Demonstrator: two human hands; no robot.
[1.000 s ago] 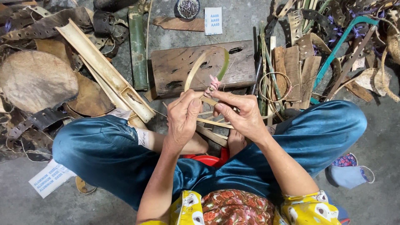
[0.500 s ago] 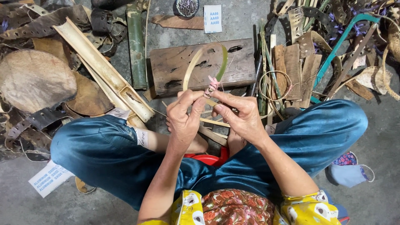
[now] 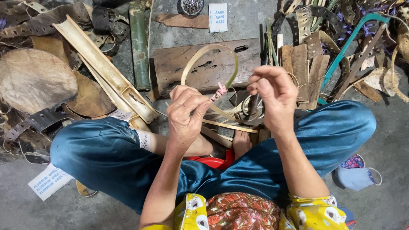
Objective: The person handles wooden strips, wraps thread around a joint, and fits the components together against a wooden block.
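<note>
Open air is lying between the left hand [image 3: 185, 111] and the right hand [image 3: 272, 91], crossed only by the bent bamboo loop [image 3: 208, 57] with its pink tie [image 3: 220, 90]. Below them, loose bamboo strips [image 3: 228, 125] and the bare feet [image 3: 240, 142] are filling the lap space. A wooden slab [image 3: 204, 64] is blocking the floor ahead. Split bamboo halves [image 3: 102, 70] are crowding the left side, and stacked wood pieces [image 3: 304, 68] are crowding the right, leaving a bare concrete strip [image 3: 249, 21] beyond the slab.
</note>
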